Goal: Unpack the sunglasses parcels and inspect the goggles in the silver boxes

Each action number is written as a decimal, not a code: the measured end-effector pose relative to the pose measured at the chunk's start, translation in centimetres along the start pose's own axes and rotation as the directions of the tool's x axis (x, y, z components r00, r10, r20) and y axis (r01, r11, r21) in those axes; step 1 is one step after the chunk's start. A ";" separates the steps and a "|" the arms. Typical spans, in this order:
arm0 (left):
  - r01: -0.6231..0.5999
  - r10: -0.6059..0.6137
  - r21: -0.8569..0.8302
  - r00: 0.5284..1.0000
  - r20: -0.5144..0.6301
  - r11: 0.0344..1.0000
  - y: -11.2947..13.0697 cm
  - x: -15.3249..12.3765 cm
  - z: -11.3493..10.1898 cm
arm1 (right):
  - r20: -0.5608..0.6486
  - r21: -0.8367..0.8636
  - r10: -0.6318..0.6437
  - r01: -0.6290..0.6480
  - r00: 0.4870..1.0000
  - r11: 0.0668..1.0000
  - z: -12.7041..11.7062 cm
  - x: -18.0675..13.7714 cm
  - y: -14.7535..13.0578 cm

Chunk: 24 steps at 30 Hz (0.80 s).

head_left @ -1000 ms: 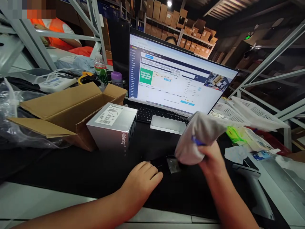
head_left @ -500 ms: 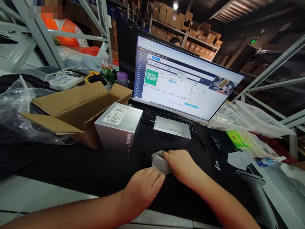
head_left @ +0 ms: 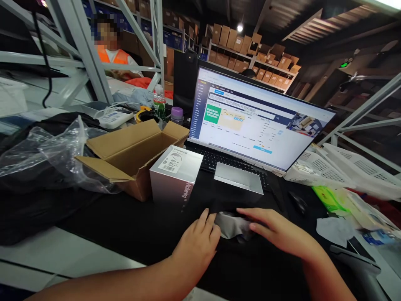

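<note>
A crumpled, shiny grey wrapped bundle (head_left: pixel 231 225) lies low over the black mat between my hands; what is inside cannot be seen. My left hand (head_left: pixel 199 238) has its fingers bent at the left end of the bundle, closed on it. On the other side, my right hand (head_left: pixel 277 230) has its fingers stretched out and apart, the tips at the bundle's right end. Just beyond stands a silvery-white box (head_left: pixel 175 179) with a label on top. A shallow white box part (head_left: pixel 236 179) rests by the keyboard (head_left: pixel 216 158).
An opened cardboard carton (head_left: pixel 140 179) stands left of the silvery box, beside clear plastic wrap (head_left: pixel 59 146). Behind is a monitor (head_left: pixel 244 121). To the right are a mouse (head_left: pixel 297 202), a scanner (head_left: pixel 355 257) and white baskets (head_left: pixel 357 167). A person in an orange vest (head_left: pixel 120 57) sits behind the frame.
My right hand has loosened from the grey bundle, its fingers now spread. More of the bundle shows between my hands. The whole view has shifted, so things appear further right and lower.
</note>
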<state>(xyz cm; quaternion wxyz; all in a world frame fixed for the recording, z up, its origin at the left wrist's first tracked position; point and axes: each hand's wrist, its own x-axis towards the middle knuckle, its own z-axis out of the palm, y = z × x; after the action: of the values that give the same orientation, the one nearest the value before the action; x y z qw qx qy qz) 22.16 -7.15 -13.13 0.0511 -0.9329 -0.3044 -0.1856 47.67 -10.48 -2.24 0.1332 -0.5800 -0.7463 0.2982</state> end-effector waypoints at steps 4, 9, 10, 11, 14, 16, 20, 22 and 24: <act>-0.158 0.146 -0.136 0.985 -0.094 0.978 -0.7 0.4 0.0 | -0.145 -0.191 -0.030 0.002 0.989 0.982 2.7 -2.5 0.0; -0.066 0.071 -0.404 0.997 -0.003 0.912 -1.2 0.6 -0.1 | -0.276 -0.337 -0.186 0.087 0.943 0.938 6.1 -2.3 0.3; -0.035 0.047 -0.450 0.999 0.015 0.893 -1.3 0.7 -0.1 | -0.298 -0.372 -0.254 0.133 0.920 0.919 6.5 -1.9 0.5; -0.011 0.028 -0.490 0.999 0.028 0.872 -1.5 0.8 0.0 | -0.312 -0.414 -0.331 0.186 0.891 0.891 6.8 -1.6 0.8; 0.037 -0.020 -0.556 0.999 0.037 0.830 -1.9 1.2 0.1 | -0.336 -0.548 -0.530 0.297 0.778 0.782 7.2 -0.9 2.2; 0.061 -0.048 -0.560 0.998 0.038 0.826 -2.2 1.4 0.0 | -0.385 -0.601 -0.584 0.286 0.714 0.746 6.9 -0.9 2.9; 0.050 -0.049 -0.575 0.999 0.017 0.817 -2.6 1.7 -0.1 | -0.431 -0.509 -0.380 0.128 0.818 0.851 5.7 -0.8 2.2; 0.042 -0.056 -0.603 0.998 -0.004 0.797 -2.6 1.8 -0.1 | -0.324 -0.487 -0.269 0.084 0.907 0.870 5.3 -0.1 1.1; 0.082 -0.120 -0.643 0.993 -0.015 0.761 -2.5 1.7 0.2 | -0.247 -0.483 -0.213 0.070 0.945 0.873 4.9 0.9 0.4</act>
<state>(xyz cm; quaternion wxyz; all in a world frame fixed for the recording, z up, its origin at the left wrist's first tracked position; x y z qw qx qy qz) 21.99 -4.11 -12.69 -0.2720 -0.8710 -0.2710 -0.3064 45.08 -10.99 -6.46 0.1198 -0.5757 -0.8088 0.0093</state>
